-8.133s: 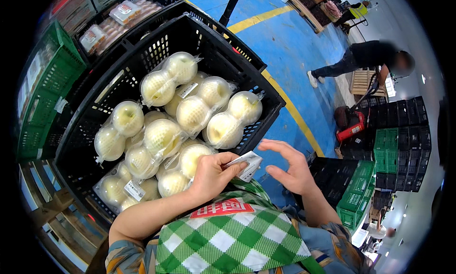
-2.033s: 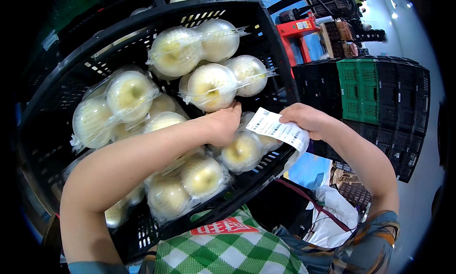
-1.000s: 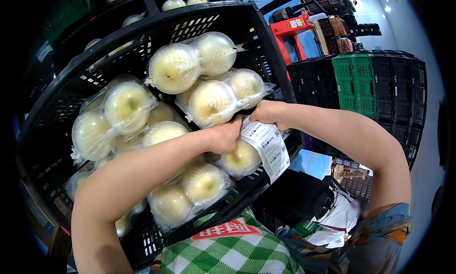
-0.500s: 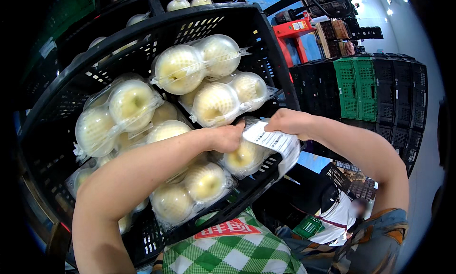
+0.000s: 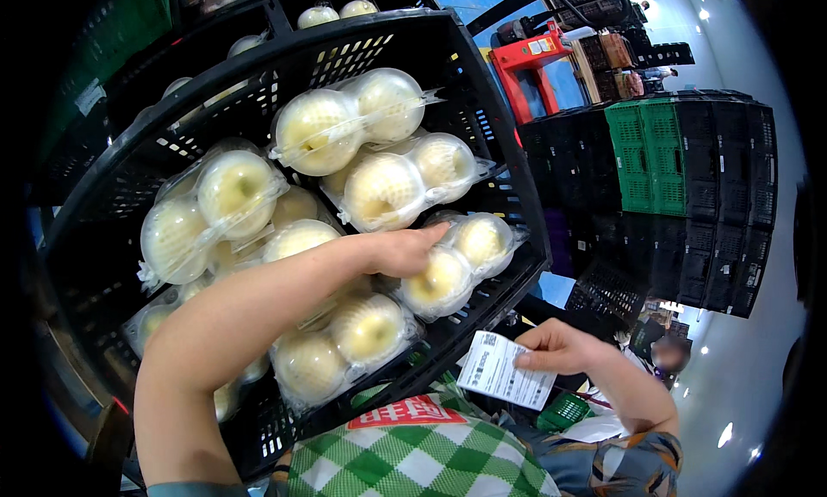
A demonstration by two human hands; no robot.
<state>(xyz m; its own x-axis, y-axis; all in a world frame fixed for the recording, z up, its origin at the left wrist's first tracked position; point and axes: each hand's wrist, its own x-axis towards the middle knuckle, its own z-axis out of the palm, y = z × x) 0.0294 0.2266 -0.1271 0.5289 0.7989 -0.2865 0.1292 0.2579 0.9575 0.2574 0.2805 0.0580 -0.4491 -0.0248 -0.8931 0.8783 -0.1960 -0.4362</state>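
My left hand (image 5: 408, 251) rests on a clear twin-fruit pack (image 5: 441, 277) at the right side of a black plastic crate (image 5: 508, 165). Its index finger stretches over the middle of the pack; the other fingers are partly hidden. The pack holds two pale yellow round fruits in foam nets. Outside the crate's near right edge, my right hand (image 5: 564, 346) pinches a white printed label strip (image 5: 495, 372) between thumb and fingers. More clear fruit packs (image 5: 319, 131) fill the crate, some stacked on others. One pack (image 5: 370, 329) lies just nearer than my left hand.
Another black crate with fruit packs (image 5: 319, 16) adjoins at the far side. Stacked black crates (image 5: 724, 161) and green crates (image 5: 646, 157) stand to the right. Beyond is a red pallet jack (image 5: 525, 58). Another person (image 5: 668, 355) is at the lower right.
My right hand has moved down and away from the pack with the label strip, which no longer covers the pack. My left hand has stayed on the pack.
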